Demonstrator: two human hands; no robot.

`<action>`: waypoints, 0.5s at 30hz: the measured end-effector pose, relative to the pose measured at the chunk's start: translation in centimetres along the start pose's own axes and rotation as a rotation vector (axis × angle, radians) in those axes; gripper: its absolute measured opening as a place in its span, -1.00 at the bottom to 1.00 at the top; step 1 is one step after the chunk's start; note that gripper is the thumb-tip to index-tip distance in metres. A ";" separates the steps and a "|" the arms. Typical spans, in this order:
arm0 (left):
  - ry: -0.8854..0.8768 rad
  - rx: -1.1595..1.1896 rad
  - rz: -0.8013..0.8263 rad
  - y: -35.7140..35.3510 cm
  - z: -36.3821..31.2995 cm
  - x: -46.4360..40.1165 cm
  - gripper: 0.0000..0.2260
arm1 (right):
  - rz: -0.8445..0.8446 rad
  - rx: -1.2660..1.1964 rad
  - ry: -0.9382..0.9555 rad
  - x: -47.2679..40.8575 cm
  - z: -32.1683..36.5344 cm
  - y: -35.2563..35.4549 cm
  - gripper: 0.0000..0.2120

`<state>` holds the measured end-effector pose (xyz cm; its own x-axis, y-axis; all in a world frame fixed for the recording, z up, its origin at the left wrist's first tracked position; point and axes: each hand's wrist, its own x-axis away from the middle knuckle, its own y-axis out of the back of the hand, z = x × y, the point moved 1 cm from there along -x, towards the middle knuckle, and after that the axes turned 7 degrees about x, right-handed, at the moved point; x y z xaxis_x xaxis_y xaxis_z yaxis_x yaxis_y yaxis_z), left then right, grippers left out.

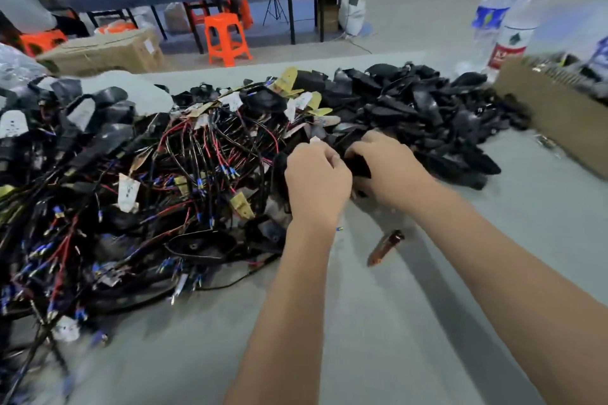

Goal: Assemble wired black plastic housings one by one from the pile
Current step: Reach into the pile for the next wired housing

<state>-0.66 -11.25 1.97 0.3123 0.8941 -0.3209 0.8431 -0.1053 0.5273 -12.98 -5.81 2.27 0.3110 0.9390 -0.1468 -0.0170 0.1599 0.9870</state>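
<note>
A big tangled pile of wired black housings (148,181) with red, black and blue-tipped wires covers the left half of the grey table. A heap of plain black plastic housings (427,115) lies at centre right. Both my hands meet between the two heaps. My left hand (316,184) has its fingers curled round a black housing piece (358,166), and my right hand (391,168) grips the same piece from the other side. Most of the piece is hidden by my fingers.
A small brown lighter-like object (385,246) lies on the table near my right forearm. A cardboard box (559,122) with parts stands at right, two water bottles (506,23) behind it. Beyond are an orange stool (227,39), a box and a long table.
</note>
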 end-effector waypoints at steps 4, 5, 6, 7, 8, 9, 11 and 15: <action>-0.025 0.015 0.016 -0.3 0.3 0.0 -0.84 | -0.095 -0.161 0.011 0.4 -1.7 0.4 -0.73; -0.030 0.032 0.022 -0.3 0.4 0.0 -0.84 | -0.122 -0.201 0.005 0.6 -2.4 0.5 -0.75; -0.034 0.057 0.033 -0.3 0.5 0.0 -0.85 | -0.145 -0.237 -0.001 0.9 -3.0 0.5 -0.77; -0.037 0.084 0.048 -0.3 0.6 0.0 -0.85 | -0.163 -0.273 -0.008 1.3 -3.6 0.5 -0.76; -0.041 0.110 0.071 -0.4 0.6 0.1 -0.85 | -0.181 -0.319 -0.017 1.7 -4.0 0.5 -0.72; -0.038 0.144 0.106 -0.5 0.5 0.1 -0.85 | -0.209 -0.379 -0.029 2.2 -4.3 0.4 -0.68; -0.016 0.261 0.213 -0.9 0.2 0.5 -0.83 | -0.302 -0.544 -0.052 3.0 -4.6 0.2 -0.65; 0.078 0.500 0.401 -1.7 -0.9 1.3 -0.77 | -0.405 -0.927 -0.082 4.2 -4.6 0.6 -0.76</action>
<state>-2.11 -9.53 1.37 0.6285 0.7704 -0.1069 0.7757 -0.6110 0.1579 -16.01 -0.40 1.91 0.5208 0.7437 -0.4191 -0.6156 0.6673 0.4192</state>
